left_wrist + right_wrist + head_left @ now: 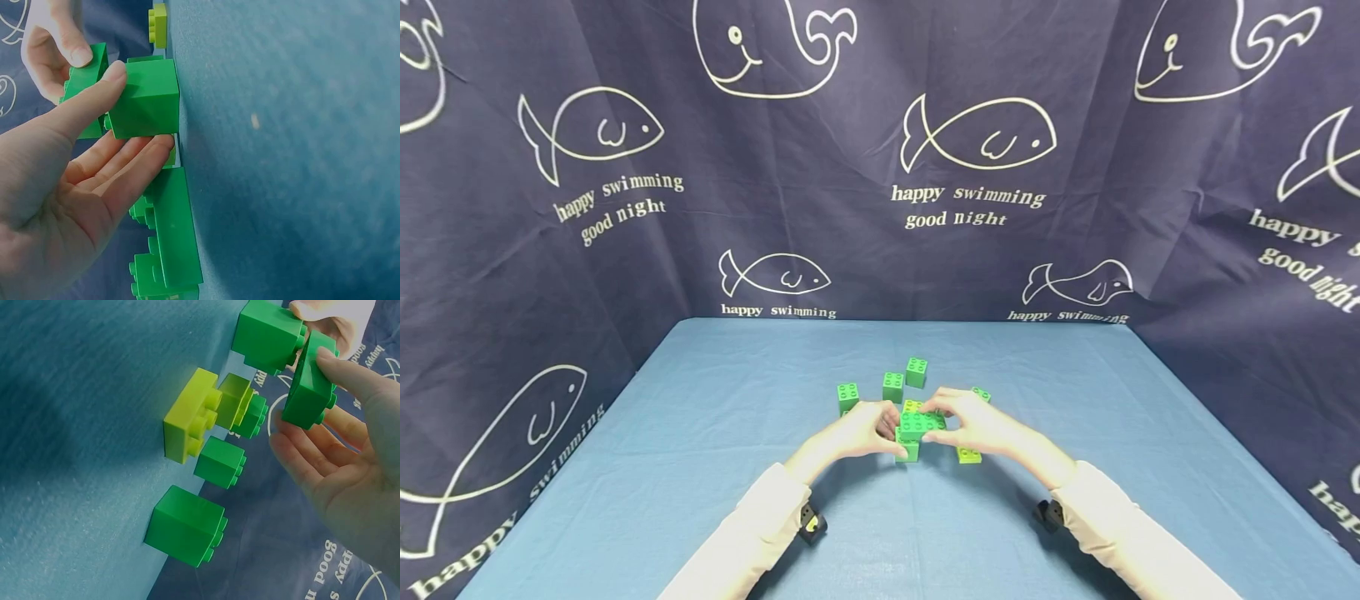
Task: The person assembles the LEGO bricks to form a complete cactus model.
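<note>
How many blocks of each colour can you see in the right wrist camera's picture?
Green blocks: 5
Yellow-green blocks: 2
Total: 7, some partly hidden

I have open lanes along the left and right edges of the worktop [722, 400], and a gap between the 2 forearms [741, 529] running from the front edge up to the 2 held bricks [907, 451]. Toward the back edge, 3 green bricks [892, 387] obstruct a straight reach past the left grip [859, 429]. Another green brick [981, 393] sits just past the right grip [976, 421]; a yellow-green brick [970, 457] lies on its front-edge side. Beyond them a strip is passable until the patterned curtain [872, 237].
</note>
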Available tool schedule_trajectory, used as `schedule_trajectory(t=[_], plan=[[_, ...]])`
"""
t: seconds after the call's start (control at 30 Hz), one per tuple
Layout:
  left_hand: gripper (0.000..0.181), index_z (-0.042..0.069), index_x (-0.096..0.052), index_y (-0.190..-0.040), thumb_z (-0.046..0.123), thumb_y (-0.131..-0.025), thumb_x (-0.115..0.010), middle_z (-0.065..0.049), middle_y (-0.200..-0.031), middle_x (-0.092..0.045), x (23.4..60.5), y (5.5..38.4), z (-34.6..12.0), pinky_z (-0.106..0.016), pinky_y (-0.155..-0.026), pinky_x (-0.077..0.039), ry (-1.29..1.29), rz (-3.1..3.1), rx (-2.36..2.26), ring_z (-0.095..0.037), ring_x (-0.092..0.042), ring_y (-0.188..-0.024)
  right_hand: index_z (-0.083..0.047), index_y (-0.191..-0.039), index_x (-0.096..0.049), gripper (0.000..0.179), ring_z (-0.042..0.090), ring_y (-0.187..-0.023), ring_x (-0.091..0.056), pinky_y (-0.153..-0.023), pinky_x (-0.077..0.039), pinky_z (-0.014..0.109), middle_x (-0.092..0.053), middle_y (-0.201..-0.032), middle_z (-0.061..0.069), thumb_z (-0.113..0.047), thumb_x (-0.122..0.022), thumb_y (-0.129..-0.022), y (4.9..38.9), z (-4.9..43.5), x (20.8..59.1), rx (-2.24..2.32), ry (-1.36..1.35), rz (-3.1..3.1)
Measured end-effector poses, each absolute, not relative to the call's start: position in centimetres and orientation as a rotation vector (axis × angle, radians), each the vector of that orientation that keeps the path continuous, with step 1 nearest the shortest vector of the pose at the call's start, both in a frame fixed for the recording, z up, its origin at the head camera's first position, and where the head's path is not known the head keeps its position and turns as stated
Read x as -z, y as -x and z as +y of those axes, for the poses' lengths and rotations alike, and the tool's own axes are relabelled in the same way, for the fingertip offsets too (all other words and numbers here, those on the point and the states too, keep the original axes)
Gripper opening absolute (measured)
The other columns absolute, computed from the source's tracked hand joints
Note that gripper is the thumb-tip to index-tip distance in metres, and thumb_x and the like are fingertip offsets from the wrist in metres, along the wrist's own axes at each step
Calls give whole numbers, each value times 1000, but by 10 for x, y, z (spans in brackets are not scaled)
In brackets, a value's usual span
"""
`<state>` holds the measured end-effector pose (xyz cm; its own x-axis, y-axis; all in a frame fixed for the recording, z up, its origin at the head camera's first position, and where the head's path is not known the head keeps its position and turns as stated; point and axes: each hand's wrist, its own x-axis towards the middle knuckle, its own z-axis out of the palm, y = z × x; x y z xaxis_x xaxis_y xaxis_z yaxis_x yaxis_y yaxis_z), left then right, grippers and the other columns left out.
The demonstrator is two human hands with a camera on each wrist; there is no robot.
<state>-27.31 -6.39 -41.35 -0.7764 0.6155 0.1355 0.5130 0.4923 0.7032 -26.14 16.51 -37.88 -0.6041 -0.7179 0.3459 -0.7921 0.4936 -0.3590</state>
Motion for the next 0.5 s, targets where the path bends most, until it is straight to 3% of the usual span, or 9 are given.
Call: schedule_trajectory(t=[0.5], plan=[[32,2,-57,-94,13,-73,-80,-10,-89,-70,412,272,-65,-18,-73,-52,-983,2608,-1107,-19,-68,-84,-6,-109,-66,32,14,-89,-62,-77,-53,31,-68,-101,3,-25,-70,-84,262,161,381,-702,-1333,-2619]])
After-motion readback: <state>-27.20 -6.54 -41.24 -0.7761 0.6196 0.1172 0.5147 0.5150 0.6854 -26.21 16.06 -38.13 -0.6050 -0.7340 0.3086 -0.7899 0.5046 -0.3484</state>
